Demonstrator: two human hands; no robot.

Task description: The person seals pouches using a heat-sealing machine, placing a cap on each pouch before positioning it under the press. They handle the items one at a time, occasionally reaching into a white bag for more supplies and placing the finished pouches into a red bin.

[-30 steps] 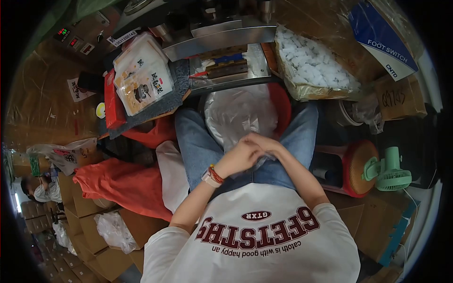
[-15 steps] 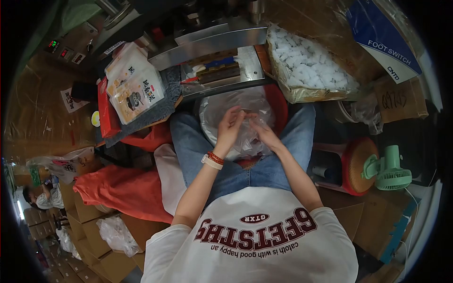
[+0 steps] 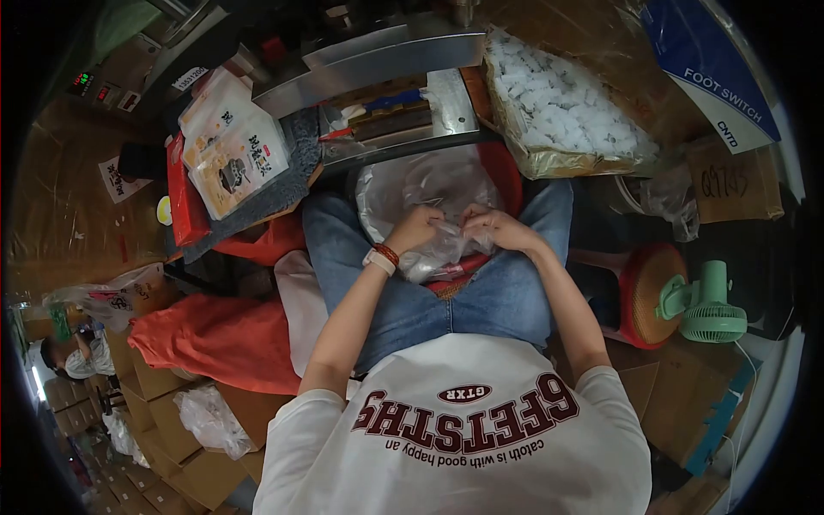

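A clear plastic bag (image 3: 429,176) lines a red tub (image 3: 505,182) between my knees. My left hand (image 3: 417,228), with a band and red bracelet at the wrist, is closed on the bag's crumpled plastic near the tub's front. Just to its right, my right hand (image 3: 493,228) pinches the same plastic. The two hands are close together but apart, with bunched film between them.
Ahead is a metal machine edge (image 3: 369,73). Printed packets (image 3: 236,163) lie on a grey cloth at the left. A box of small white pieces (image 3: 558,103) stands at the right, with a green fan (image 3: 714,305) nearer. A person (image 3: 81,354) is far left.
Both hands have closed their fingers on the plastic, where they were more open before. My left hand is slightly lower. The whole view has shifted a little.
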